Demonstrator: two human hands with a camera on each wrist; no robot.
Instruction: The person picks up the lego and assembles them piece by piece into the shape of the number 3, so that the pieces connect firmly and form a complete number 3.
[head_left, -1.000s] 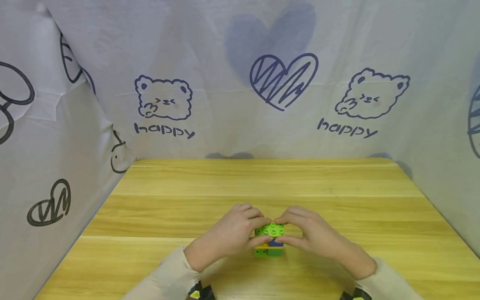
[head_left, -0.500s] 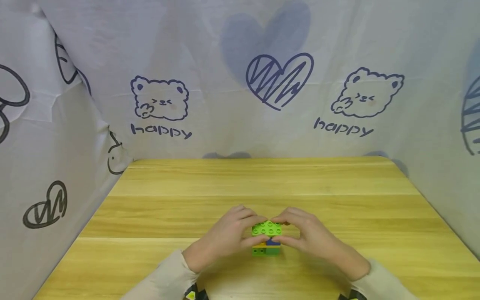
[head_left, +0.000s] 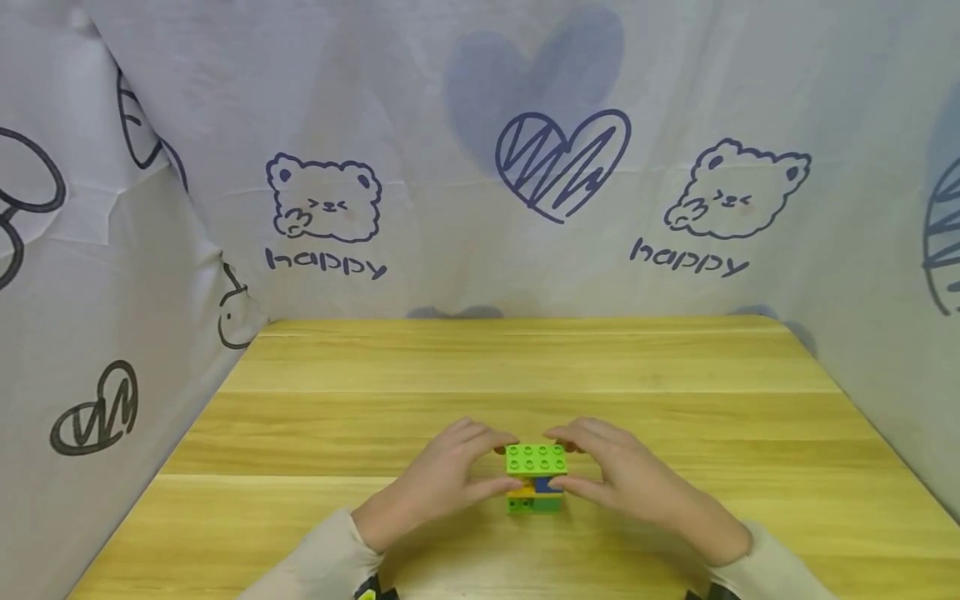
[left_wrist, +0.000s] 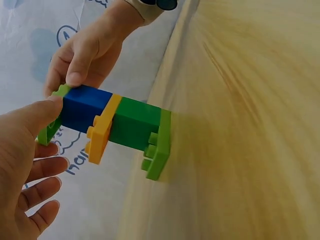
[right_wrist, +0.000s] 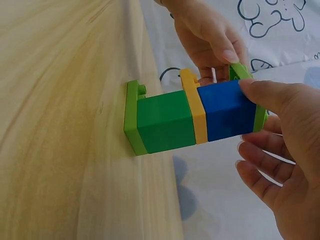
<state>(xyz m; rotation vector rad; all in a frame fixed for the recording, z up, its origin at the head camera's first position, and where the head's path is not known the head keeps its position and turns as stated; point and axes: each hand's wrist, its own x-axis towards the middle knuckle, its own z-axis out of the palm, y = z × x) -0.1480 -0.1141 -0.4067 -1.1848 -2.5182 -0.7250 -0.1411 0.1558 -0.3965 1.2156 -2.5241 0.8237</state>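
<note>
A stack of toy building bricks (head_left: 548, 486) stands upright on the wooden table. Its light green top plate (head_left: 536, 458) shows several studs. Beneath come a blue brick (right_wrist: 226, 111), a yellow plate (right_wrist: 195, 107), a dark green brick (right_wrist: 166, 121) and a light green base plate (left_wrist: 161, 145). At the left end of the top plate, my left hand (head_left: 431, 479) has its thumb and fingers spread apart. My right hand (head_left: 626, 471) holds the upper right part of the stack, thumb on the blue brick and index finger behind the top plate.
The wooden table (head_left: 360, 375) reaches back to a pale cloth backdrop (head_left: 450, 250) printed with hearts and bears. More of this cloth hangs at both sides.
My left hand has drawn left from the top plate and its fingers have parted, uncovering more studs. The right hand has shifted slightly right. The stack stays in place.
</note>
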